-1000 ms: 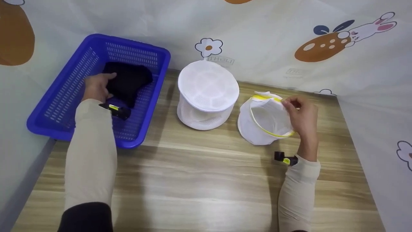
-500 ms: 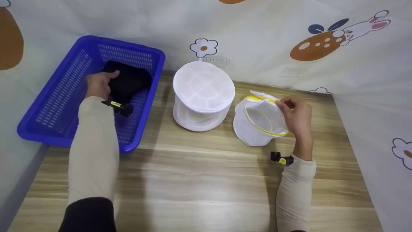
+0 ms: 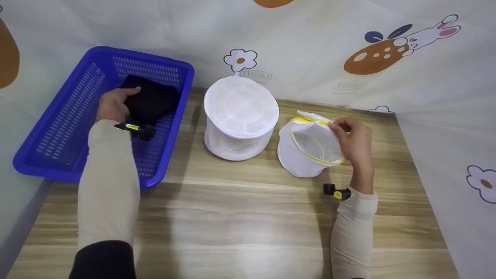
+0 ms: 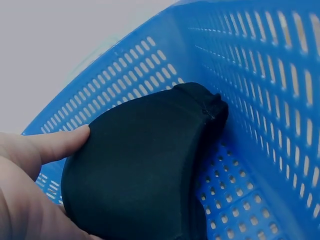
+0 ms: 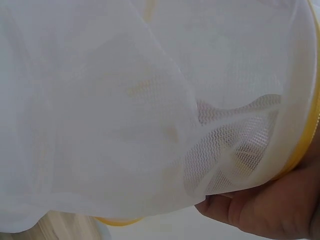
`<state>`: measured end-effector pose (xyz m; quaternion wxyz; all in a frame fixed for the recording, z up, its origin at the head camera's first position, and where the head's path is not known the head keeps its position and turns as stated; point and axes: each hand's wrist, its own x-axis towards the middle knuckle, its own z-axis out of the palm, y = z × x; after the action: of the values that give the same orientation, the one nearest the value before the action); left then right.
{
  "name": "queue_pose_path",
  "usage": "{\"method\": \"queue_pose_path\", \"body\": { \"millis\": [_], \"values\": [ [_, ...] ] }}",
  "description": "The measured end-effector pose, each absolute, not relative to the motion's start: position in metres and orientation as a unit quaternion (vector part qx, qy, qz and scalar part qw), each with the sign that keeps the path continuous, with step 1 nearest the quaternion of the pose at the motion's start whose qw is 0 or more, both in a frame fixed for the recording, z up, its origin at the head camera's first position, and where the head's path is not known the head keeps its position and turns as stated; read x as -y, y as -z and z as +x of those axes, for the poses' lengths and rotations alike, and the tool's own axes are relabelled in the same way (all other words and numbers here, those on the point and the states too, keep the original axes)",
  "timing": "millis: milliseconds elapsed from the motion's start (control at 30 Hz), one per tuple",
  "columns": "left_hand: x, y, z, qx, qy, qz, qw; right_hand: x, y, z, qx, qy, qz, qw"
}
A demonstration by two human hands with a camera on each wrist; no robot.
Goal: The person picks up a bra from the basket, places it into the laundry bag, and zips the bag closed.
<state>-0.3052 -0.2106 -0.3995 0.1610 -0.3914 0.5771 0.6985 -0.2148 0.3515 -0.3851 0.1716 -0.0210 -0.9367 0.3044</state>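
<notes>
Inside the blue basket [image 3: 187, 89], my left hand [image 3: 112, 106] grips the left end of a black garment [image 3: 153, 99]. It looks like a folded bra with a smooth, rounded cup. In the left wrist view, the thumb lies on top of the bra [image 4: 135, 165] and the other fingers go beneath it. On the right, my right hand [image 3: 354, 139] pinches the rim of a white mesh laundry bag [image 3: 300, 155] with yellow trim, its mouth unzipped and facing me. White mesh fills most of the right wrist view, with the hand [image 5: 280, 207] at its rim.
A second white mesh laundry bag [image 3: 242, 108], round with a flat top, stands between the basket and the yellow-trimmed bag. All rest on a wood-grain table [image 3: 240, 217]. A printed curtain [image 3: 310, 50] hangs behind and down both sides.
The head view has shifted slightly, moving everything a little left in the picture. The bra's lower part has drawn in, and my left hand keeps hold of it. My right hand stays on the rim.
</notes>
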Motion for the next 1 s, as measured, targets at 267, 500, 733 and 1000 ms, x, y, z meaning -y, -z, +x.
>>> {"method": "queue_pose_path", "body": {
  "millis": [267,500,733,1000],
  "values": [
    [0.212,0.400,-0.300,-0.575,-0.707,-0.381,0.154,-0.350,0.382,-0.215,0.936,-0.307,-0.013,0.174],
    [0.212,0.402,-0.297,-0.569,-0.714,-0.382,0.145,-0.350,0.383,-0.212,0.936,-0.310,-0.017,0.166],
    [0.211,0.398,-0.296,-0.566,-0.714,-0.385,0.144,-0.350,0.385,-0.213,0.936,-0.311,-0.018,0.162],
    [0.213,0.387,-0.296,-0.546,-0.738,-0.377,0.120,-0.350,0.388,-0.215,0.937,-0.315,-0.020,0.150]
  ]
}}
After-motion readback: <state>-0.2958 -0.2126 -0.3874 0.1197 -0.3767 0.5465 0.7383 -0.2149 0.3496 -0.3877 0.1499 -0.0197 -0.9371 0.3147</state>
